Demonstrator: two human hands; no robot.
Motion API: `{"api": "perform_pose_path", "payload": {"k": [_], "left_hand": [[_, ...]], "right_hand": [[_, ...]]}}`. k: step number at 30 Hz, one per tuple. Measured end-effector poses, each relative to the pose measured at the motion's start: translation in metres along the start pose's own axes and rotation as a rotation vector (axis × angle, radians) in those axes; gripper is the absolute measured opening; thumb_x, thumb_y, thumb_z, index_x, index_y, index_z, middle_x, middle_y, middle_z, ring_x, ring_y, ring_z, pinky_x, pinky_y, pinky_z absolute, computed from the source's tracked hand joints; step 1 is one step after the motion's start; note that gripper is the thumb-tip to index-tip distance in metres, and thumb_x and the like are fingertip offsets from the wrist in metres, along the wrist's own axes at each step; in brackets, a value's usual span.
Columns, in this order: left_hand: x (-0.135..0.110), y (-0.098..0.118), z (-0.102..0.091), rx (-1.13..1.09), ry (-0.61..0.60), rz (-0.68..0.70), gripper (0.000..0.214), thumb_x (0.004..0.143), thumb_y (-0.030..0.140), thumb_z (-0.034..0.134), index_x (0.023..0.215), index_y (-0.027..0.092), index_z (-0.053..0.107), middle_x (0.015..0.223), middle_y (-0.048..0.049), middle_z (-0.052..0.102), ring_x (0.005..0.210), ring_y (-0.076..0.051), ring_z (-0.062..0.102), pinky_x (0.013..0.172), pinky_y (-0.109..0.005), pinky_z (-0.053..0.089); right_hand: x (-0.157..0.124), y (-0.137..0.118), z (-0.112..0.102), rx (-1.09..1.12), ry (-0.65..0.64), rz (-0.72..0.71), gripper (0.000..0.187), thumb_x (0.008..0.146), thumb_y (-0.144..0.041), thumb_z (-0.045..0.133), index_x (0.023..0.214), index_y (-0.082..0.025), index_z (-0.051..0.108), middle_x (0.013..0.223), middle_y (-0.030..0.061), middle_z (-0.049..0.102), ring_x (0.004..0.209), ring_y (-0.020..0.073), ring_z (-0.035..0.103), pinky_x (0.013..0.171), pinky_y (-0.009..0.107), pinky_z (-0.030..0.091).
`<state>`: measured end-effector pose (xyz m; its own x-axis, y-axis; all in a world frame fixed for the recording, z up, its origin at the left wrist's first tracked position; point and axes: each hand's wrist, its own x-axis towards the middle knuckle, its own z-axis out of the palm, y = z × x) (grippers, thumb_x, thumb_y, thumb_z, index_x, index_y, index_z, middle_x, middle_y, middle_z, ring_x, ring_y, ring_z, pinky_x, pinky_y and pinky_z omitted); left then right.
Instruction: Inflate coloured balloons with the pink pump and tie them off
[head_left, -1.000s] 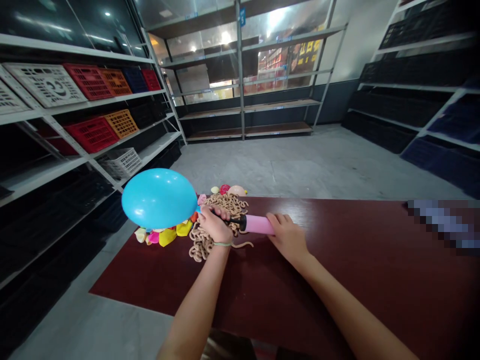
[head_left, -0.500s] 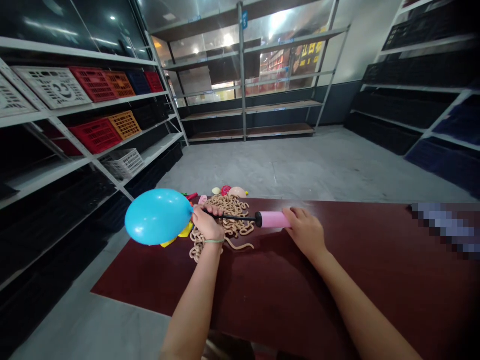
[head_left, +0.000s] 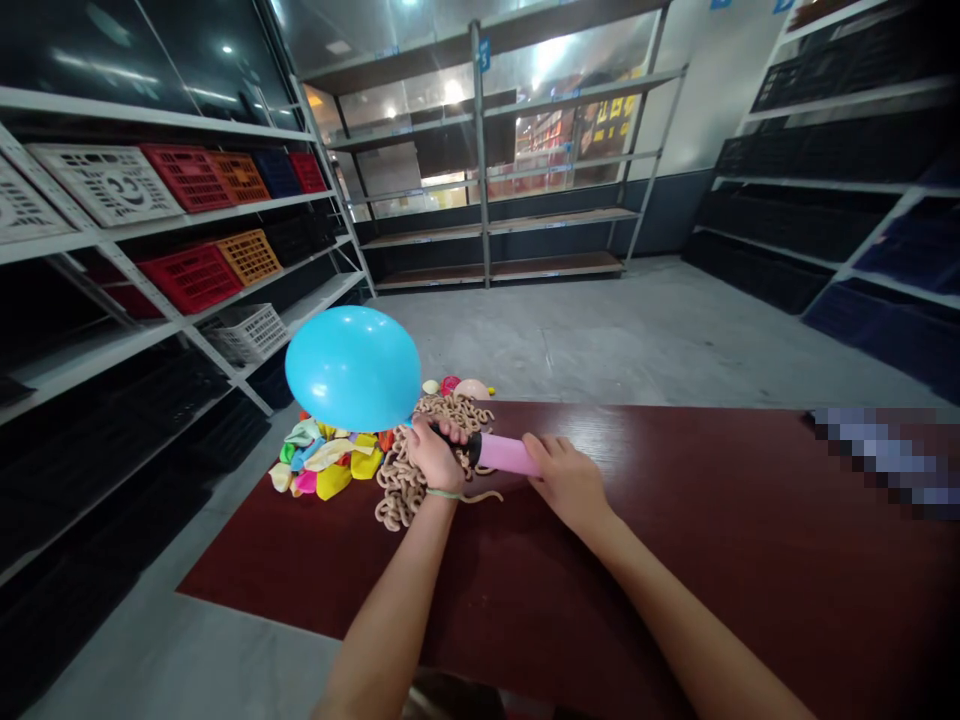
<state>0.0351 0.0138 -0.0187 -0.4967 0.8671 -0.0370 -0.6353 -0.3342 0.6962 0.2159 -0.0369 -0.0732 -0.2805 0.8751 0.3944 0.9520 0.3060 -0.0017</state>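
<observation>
Well, the blue balloon sits up and to the left of my left hand, round and taut, above the near edge of a heap of limp coloured balloons. My left hand is the nearer one; it is closed in a narrow grip around the black nozzle of the pink hand pump, right where the balloon's neck should meet it. My fingers cover that join, so I cannot see how the neck sits on the nozzle or whether it is tied.

The pump's long axis runs almost level across the dark red table top, from my left hand towards my right hand, with the balloon beyond its left end. My right hand lies against the pump's far end, its fingers touching the pink barrel. I cannot tell from this view whether that hand is truly closed around it or only pressing there, since the barrel's end is hidden behind it.

Under my left wrist lies a tangle of tan twisted cord. Farther along the table, a pixelated patch hides whatever lies there.
</observation>
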Motion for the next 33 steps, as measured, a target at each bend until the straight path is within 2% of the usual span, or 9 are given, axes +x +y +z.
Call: {"api": "perform_pose_path", "payload": {"k": [3,7,9,12,17,21,28,30,33], "left_hand": [[0.012,0.014,-0.004,-0.037,0.024,0.042,0.018,0.080,0.026,0.050,0.072,0.022,0.035,0.051,0.0078,0.038,0.039,-0.008,0.036,0.042,-0.022,0.029],[0.019,0.028,-0.007,-0.074,0.060,0.083,0.017,0.078,0.025,0.051,0.073,0.022,0.035,0.053,0.0080,0.036,0.041,-0.008,0.035,0.043,-0.021,0.027],[0.019,0.030,-0.007,-0.077,0.086,0.119,0.016,0.078,0.024,0.050,0.072,0.022,0.035,0.053,0.0078,0.036,0.041,-0.008,0.034,0.042,-0.021,0.027],[0.012,0.025,-0.005,-0.044,0.090,0.174,0.017,0.079,0.026,0.049,0.070,0.022,0.035,0.053,0.0077,0.035,0.040,-0.008,0.032,0.040,-0.022,0.025],[-0.010,0.000,0.002,0.052,-0.032,0.100,0.019,0.084,0.033,0.048,0.073,0.023,0.036,0.051,0.0081,0.037,0.037,-0.009,0.034,0.039,-0.023,0.028],[-0.011,-0.004,0.004,0.053,-0.048,0.032,0.020,0.084,0.035,0.048,0.074,0.024,0.035,0.051,0.0080,0.038,0.038,-0.010,0.037,0.041,-0.025,0.031],[0.011,0.022,-0.002,-0.020,0.024,0.106,0.018,0.086,0.034,0.047,0.078,0.022,0.036,0.053,0.0080,0.039,0.041,-0.009,0.037,0.045,-0.023,0.031],[0.012,0.025,-0.002,-0.034,0.046,0.125,0.018,0.087,0.033,0.046,0.077,0.022,0.036,0.054,0.0078,0.038,0.042,-0.008,0.037,0.045,-0.023,0.030],[0.005,0.018,0.000,-0.028,0.060,0.142,0.018,0.087,0.031,0.046,0.076,0.022,0.036,0.054,0.0078,0.038,0.041,-0.008,0.036,0.044,-0.022,0.030]], "right_hand": [[0.002,0.024,-0.006,-0.035,0.053,0.002,0.048,0.082,-0.020,0.062,0.129,-0.024,0.052,0.115,0.0079,0.062,0.099,0.0245,0.052,0.074,0.034,0.036],[0.001,0.047,-0.011,-0.070,0.100,0.090,0.046,0.081,-0.016,0.062,0.126,-0.022,0.055,0.118,0.0095,0.061,0.106,0.0259,0.051,0.081,0.034,0.036],[0.000,0.042,-0.010,-0.068,0.069,0.133,0.045,0.081,-0.016,0.061,0.125,-0.022,0.054,0.115,0.0088,0.061,0.103,0.0252,0.051,0.077,0.033,0.037],[-0.001,0.019,-0.005,-0.033,-0.030,0.147,0.048,0.082,-0.021,0.061,0.129,-0.021,0.051,0.108,0.0075,0.061,0.096,0.0239,0.052,0.065,0.031,0.035],[-0.002,-0.014,0.000,0.057,-0.075,0.098,0.051,0.085,-0.024,0.060,0.133,-0.022,0.045,0.111,0.0067,0.061,0.097,0.0217,0.054,0.062,0.029,0.035],[0.000,-0.002,-0.003,0.048,-0.048,0.060,0.047,0.086,-0.023,0.059,0.131,-0.027,0.047,0.113,0.0054,0.061,0.099,0.0216,0.053,0.064,0.028,0.035],[0.001,0.047,-0.007,-0.059,0.056,0.166,0.040,0.084,-0.019,0.060,0.123,-0.024,0.053,0.116,0.0065,0.061,0.106,0.0244,0.050,0.075,0.030,0.039],[0.001,0.050,-0.006,-0.055,0.067,0.184,0.041,0.082,-0.017,0.059,0.122,-0.023,0.053,0.114,0.0070,0.061,0.106,0.0250,0.049,0.074,0.030,0.039],[0.003,0.037,-0.003,-0.032,0.052,0.177,0.044,0.081,-0.018,0.059,0.124,-0.021,0.051,0.107,0.0077,0.061,0.100,0.0252,0.050,0.068,0.031,0.039]]}}
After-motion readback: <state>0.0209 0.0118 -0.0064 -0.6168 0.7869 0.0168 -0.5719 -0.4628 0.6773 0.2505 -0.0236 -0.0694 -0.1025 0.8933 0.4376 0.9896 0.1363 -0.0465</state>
